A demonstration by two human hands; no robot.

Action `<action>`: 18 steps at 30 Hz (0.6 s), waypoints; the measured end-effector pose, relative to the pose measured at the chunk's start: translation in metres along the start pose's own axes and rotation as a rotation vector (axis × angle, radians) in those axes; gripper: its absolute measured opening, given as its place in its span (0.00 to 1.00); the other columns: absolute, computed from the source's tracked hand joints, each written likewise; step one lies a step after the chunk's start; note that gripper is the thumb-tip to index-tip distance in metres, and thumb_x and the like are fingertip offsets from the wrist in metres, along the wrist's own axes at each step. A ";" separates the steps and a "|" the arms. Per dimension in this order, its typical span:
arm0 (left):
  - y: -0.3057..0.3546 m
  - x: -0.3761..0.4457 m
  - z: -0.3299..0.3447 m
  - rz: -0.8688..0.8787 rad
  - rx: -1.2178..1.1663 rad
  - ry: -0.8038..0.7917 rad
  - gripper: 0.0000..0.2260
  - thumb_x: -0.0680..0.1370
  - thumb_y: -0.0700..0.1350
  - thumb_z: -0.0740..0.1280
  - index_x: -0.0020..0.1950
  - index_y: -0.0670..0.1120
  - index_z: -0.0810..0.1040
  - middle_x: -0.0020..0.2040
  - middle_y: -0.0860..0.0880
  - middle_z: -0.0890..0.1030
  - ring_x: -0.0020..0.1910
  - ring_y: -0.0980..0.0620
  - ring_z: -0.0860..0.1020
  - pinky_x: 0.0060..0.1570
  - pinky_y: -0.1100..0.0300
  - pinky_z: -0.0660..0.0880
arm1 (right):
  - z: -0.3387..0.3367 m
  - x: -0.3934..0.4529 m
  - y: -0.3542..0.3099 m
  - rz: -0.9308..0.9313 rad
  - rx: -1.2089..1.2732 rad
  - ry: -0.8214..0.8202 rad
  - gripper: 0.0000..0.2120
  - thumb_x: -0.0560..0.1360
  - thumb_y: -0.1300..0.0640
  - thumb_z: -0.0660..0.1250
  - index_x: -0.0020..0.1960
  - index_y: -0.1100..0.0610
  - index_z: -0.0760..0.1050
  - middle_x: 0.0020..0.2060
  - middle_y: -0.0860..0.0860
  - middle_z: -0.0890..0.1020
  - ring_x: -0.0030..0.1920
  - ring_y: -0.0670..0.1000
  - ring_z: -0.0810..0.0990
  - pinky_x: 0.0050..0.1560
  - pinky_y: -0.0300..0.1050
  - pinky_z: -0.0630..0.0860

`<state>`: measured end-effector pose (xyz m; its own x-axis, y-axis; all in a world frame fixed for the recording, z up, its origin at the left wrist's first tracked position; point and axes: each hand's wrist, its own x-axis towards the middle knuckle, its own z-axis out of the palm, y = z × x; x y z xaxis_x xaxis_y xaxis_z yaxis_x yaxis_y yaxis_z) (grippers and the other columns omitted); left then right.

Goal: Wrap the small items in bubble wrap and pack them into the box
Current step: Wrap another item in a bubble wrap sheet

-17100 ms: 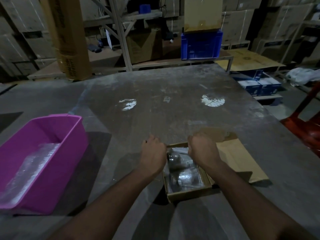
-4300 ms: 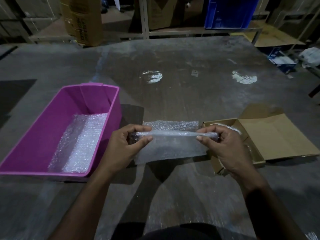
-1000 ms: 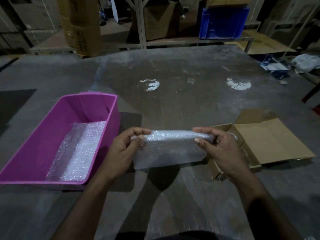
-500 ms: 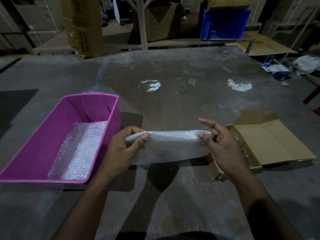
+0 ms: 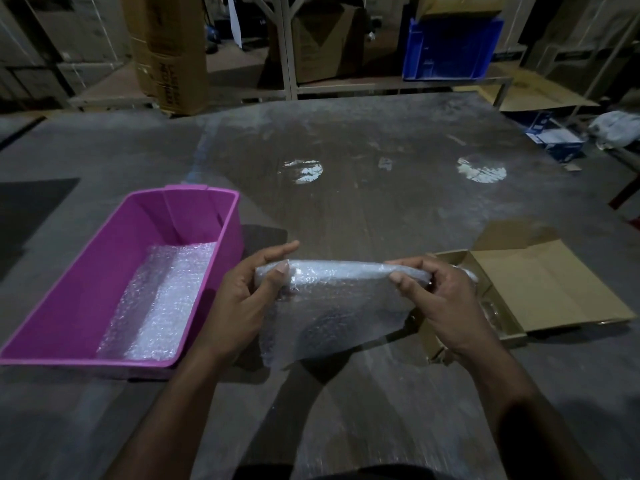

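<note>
1. The bin point(image 5: 86, 292) was bright magenta-pink.
2. The bubble wrap point(image 5: 332, 306) was translucent white, dotted with small bubbles.
3. The cardboard box point(image 5: 540, 289) was plain tan.
4. The table point(image 5: 363, 209) was mottled grey.
5. The crate point(image 5: 450, 50) was blue.

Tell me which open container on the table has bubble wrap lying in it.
The pink plastic bin on the left; the open cardboard box sits right.

Left hand point(image 5: 242, 299), right hand point(image 5: 446, 303) gripping bubble wrap point(image 5: 332, 306) roll; cardboard box point(image 5: 540, 289) beside
</note>
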<state>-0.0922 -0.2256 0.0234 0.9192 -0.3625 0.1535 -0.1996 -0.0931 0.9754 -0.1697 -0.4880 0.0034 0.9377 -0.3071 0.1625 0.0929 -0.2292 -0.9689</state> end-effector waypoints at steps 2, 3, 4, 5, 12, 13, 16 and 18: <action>0.001 -0.002 -0.001 -0.003 -0.010 -0.044 0.17 0.75 0.44 0.71 0.65 0.51 0.80 0.61 0.57 0.83 0.58 0.57 0.82 0.50 0.64 0.80 | -0.002 0.001 0.002 -0.007 -0.050 0.015 0.05 0.76 0.51 0.71 0.47 0.52 0.83 0.47 0.45 0.83 0.49 0.44 0.81 0.44 0.33 0.76; 0.000 -0.003 -0.001 -0.006 -0.012 -0.064 0.20 0.72 0.42 0.74 0.64 0.51 0.80 0.61 0.56 0.83 0.57 0.56 0.82 0.50 0.63 0.81 | -0.003 0.001 0.002 0.008 -0.049 0.017 0.05 0.77 0.52 0.70 0.47 0.52 0.82 0.46 0.44 0.83 0.48 0.44 0.81 0.43 0.33 0.76; -0.002 -0.003 -0.003 -0.011 -0.007 -0.076 0.21 0.70 0.41 0.77 0.63 0.50 0.81 0.60 0.54 0.83 0.56 0.55 0.83 0.50 0.61 0.81 | -0.003 0.001 0.002 0.029 -0.033 0.018 0.05 0.77 0.52 0.70 0.47 0.52 0.82 0.44 0.44 0.83 0.46 0.43 0.81 0.42 0.33 0.76; -0.004 -0.002 -0.003 -0.010 0.006 -0.081 0.22 0.68 0.41 0.78 0.61 0.49 0.81 0.59 0.52 0.84 0.56 0.54 0.83 0.50 0.60 0.82 | -0.004 0.001 0.001 0.041 -0.013 0.013 0.05 0.77 0.52 0.70 0.47 0.51 0.83 0.43 0.45 0.84 0.45 0.44 0.82 0.40 0.34 0.76; -0.014 0.004 -0.005 0.055 0.023 0.034 0.08 0.71 0.44 0.76 0.47 0.45 0.80 0.48 0.46 0.84 0.47 0.50 0.83 0.46 0.57 0.80 | -0.002 0.001 -0.002 0.028 0.000 0.010 0.13 0.78 0.50 0.70 0.61 0.39 0.80 0.52 0.64 0.82 0.47 0.72 0.78 0.47 0.65 0.80; -0.015 0.005 -0.005 0.046 0.022 0.041 0.07 0.72 0.43 0.76 0.46 0.46 0.80 0.45 0.46 0.84 0.44 0.51 0.83 0.43 0.55 0.80 | -0.002 0.000 -0.001 0.011 0.002 0.002 0.12 0.78 0.49 0.69 0.60 0.39 0.80 0.53 0.62 0.82 0.48 0.70 0.79 0.48 0.60 0.80; -0.016 0.004 -0.005 0.039 0.011 0.050 0.07 0.72 0.44 0.75 0.45 0.45 0.79 0.40 0.48 0.83 0.39 0.53 0.81 0.38 0.58 0.78 | -0.004 -0.002 -0.003 0.009 0.074 -0.066 0.15 0.74 0.50 0.73 0.61 0.42 0.80 0.55 0.53 0.85 0.47 0.54 0.82 0.49 0.45 0.78; -0.013 0.004 -0.004 0.032 -0.003 0.040 0.08 0.72 0.43 0.75 0.45 0.44 0.78 0.40 0.48 0.83 0.39 0.54 0.82 0.38 0.61 0.78 | -0.004 -0.005 -0.007 0.013 0.099 -0.102 0.21 0.70 0.54 0.77 0.62 0.46 0.80 0.59 0.44 0.83 0.52 0.46 0.83 0.53 0.42 0.79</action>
<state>-0.0848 -0.2215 0.0118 0.9253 -0.3280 0.1903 -0.2277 -0.0794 0.9705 -0.1765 -0.4884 0.0097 0.9677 -0.2131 0.1349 0.1084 -0.1316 -0.9854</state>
